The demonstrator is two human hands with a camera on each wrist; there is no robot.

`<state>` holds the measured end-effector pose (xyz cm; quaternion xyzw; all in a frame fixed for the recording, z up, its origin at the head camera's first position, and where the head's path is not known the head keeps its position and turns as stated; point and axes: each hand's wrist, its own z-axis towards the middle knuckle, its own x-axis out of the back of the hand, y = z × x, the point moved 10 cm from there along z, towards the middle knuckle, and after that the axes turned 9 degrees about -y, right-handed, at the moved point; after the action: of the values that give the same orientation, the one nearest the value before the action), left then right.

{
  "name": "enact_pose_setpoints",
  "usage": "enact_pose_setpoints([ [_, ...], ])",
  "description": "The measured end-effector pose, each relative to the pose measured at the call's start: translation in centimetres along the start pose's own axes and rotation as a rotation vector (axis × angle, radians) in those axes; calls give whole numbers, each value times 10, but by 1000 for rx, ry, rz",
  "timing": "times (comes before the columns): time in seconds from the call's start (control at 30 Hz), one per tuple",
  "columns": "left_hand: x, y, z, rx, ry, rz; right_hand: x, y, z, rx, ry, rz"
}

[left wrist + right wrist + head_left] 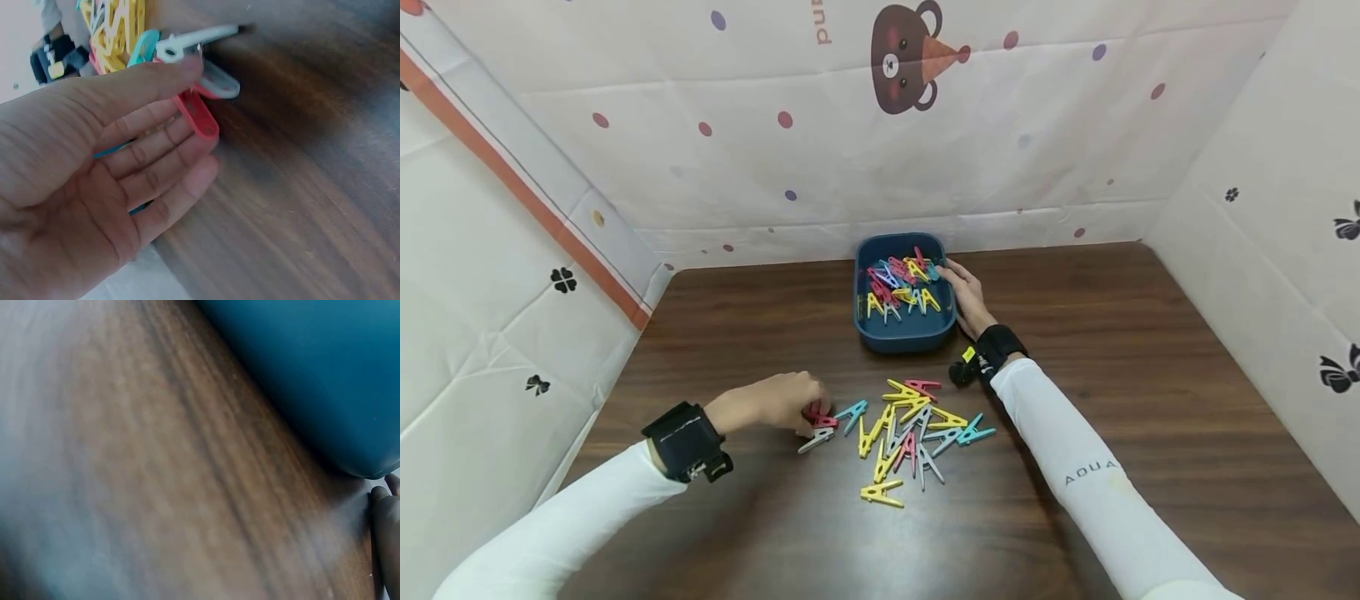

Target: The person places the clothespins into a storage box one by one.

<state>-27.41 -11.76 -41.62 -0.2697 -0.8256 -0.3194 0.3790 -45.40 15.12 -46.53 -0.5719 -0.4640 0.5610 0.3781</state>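
My left hand (782, 402) is at the left of a loose pile of clothespins (917, 425) on the table. It pinches a red clothespin (201, 119) between thumb and fingertips. Right beside that lie a grey-white clothespin (816, 439) and a teal one (852, 414). My right hand (968, 298) lies along the right side of a dark blue bin (898, 336), its fingers extended against the wall near the rim. Inside the bin are several red, yellow, blue and grey clothespins (898, 279). In the right wrist view, only a few fingers show by the bin's corner.
The brown wooden table (745, 325) meets a patterned cloth wall (760, 167) behind the bin, with further cloth walls at left and right. A yellow clothespin (882, 493) lies at the near edge of the pile.
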Motion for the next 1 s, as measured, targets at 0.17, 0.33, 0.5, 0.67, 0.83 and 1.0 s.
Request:
enact_pose_setpoints([
  [0.17, 0, -14, 5, -32, -66, -174, 0, -3, 1, 5, -1, 3],
  [0.33, -1, -18, 4, -65, -81, -261, -2, -4, 0, 1, -1, 29],
  [0.5, 0, -21, 3, -67, -80, -311, -2, -1, 1, -8, 9, 28],
  [0.67, 36, -15, 4, -103, -116, -278, 2, 2, 2, -11, 32, 13],
  [0.83, 139, 2, 10, -146, 14, -285, -1, 4, 0, -11, 25, 11],
  [1.0, 238, -11, 46, -19, 376, -566, 1, 2, -2, -24, 22, -7],
])
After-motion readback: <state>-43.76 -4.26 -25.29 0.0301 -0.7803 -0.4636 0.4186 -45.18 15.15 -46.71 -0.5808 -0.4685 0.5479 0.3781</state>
